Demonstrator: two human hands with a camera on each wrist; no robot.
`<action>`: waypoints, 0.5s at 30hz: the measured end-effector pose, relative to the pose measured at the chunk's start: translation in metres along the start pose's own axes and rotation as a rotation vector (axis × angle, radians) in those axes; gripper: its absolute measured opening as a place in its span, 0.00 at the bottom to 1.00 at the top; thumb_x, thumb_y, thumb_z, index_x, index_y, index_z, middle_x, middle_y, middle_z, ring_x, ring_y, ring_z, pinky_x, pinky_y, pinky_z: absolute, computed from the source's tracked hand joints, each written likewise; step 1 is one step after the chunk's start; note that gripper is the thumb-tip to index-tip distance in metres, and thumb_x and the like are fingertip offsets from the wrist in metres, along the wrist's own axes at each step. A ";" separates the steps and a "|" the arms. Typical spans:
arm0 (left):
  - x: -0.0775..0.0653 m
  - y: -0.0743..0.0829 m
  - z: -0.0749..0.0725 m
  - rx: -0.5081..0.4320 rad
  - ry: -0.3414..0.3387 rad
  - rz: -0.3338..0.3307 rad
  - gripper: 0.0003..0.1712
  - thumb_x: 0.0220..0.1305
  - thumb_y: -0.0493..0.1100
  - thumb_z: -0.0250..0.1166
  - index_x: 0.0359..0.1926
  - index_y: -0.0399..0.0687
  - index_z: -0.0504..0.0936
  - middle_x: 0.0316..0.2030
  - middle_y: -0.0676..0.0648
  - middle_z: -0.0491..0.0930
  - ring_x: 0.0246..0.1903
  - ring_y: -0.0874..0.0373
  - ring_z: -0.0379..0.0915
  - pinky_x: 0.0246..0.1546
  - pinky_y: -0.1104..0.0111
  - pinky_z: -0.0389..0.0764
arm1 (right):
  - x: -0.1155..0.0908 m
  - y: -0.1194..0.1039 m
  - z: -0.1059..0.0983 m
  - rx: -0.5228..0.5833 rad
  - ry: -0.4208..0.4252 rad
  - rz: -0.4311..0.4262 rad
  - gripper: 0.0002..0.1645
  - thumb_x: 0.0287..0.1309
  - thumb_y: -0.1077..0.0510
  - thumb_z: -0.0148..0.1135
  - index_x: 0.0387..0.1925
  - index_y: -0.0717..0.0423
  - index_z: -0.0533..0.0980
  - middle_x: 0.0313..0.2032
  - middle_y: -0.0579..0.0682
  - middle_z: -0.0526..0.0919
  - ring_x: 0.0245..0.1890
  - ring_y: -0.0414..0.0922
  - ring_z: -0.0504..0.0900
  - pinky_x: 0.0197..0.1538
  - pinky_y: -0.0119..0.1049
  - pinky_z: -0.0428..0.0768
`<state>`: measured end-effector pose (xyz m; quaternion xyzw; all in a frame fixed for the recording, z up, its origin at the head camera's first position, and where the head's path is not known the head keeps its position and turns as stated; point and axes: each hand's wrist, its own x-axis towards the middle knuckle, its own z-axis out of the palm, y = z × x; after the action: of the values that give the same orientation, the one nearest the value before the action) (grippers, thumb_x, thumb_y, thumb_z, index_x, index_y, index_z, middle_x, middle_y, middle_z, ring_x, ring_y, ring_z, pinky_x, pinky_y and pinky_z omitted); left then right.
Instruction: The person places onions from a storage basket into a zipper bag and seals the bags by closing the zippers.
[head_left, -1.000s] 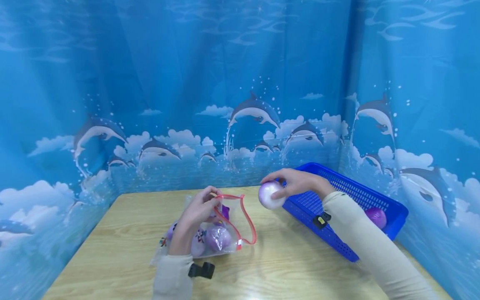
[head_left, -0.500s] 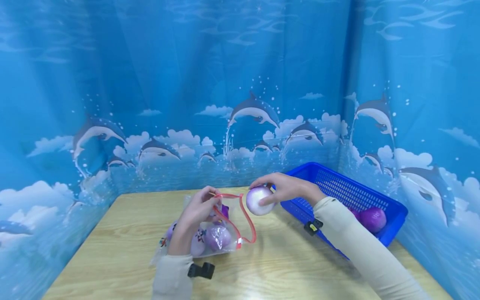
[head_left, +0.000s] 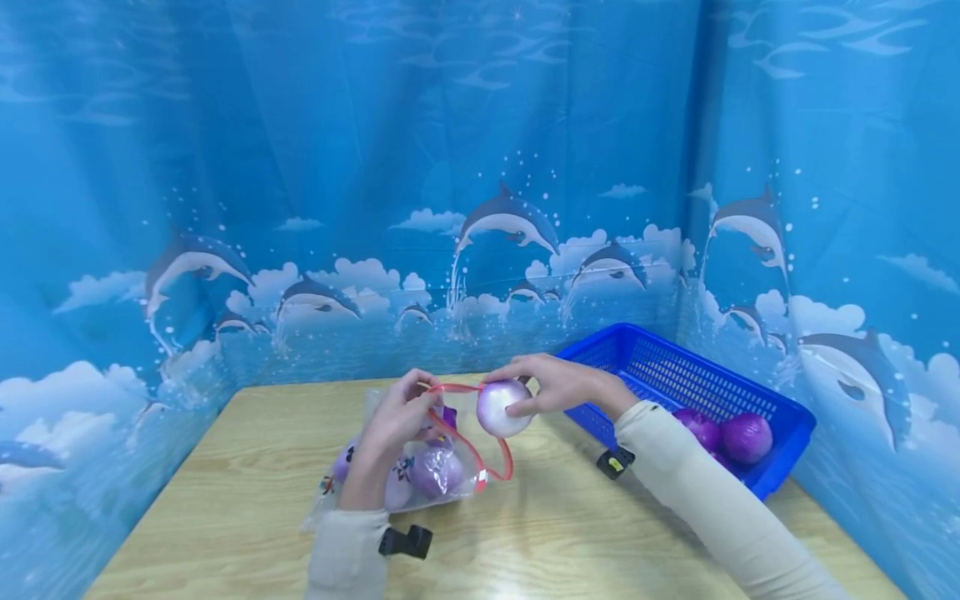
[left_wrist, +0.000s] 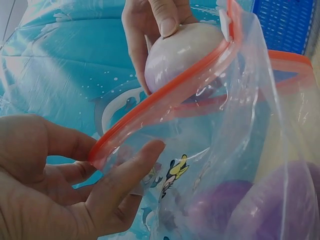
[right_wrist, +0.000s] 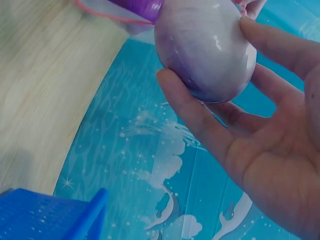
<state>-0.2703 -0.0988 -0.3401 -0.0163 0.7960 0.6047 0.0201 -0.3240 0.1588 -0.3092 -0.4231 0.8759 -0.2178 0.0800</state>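
Note:
My left hand (head_left: 395, 421) pinches the red zip edge of a clear plastic zip bag (left_wrist: 220, 135) at its left side, and the bag's mouth gapes. Inside the bag lie several pale and darker purple round things (head_left: 437, 472), partly hidden by the printed plastic. My right hand (head_left: 558, 385) holds a glossy white-and-purple onion (head_left: 502, 408) between thumb and fingers. In the left wrist view that onion (left_wrist: 182, 57) is right at the bag's open mouth, partly behind the red rim. Fingers curve round its side in the right wrist view.
A blue perforated basket (head_left: 622, 354) stands at the right of the wooden table (head_left: 540, 533), with purple onions (head_left: 746, 438) in its near right end. Behind the table hangs a blue dolphin-print curtain (head_left: 360, 208).
My right hand has carried the onion left and slightly down from beside the basket to the bag's mouth. More of the basket's onions show now. The left hand stays at the bag's edge.

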 end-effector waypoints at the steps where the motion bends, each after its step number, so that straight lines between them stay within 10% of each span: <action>1: 0.000 0.000 0.001 -0.001 0.000 0.005 0.08 0.78 0.38 0.54 0.52 0.44 0.76 0.46 0.40 0.79 0.37 0.51 0.79 0.29 0.71 0.85 | 0.001 -0.001 0.001 -0.002 0.003 -0.007 0.34 0.66 0.46 0.68 0.70 0.48 0.73 0.60 0.54 0.81 0.58 0.51 0.79 0.55 0.45 0.84; 15: 0.002 0.000 0.003 -0.056 0.002 0.016 0.08 0.77 0.35 0.53 0.51 0.44 0.75 0.47 0.40 0.78 0.34 0.53 0.78 0.28 0.71 0.82 | 0.009 -0.010 0.010 -0.008 0.070 0.041 0.31 0.62 0.46 0.71 0.62 0.53 0.75 0.53 0.51 0.84 0.52 0.46 0.82 0.49 0.33 0.84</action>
<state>-0.2720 -0.0955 -0.3410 -0.0110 0.7789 0.6269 0.0137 -0.3193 0.1427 -0.3135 -0.3974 0.8875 -0.2273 0.0519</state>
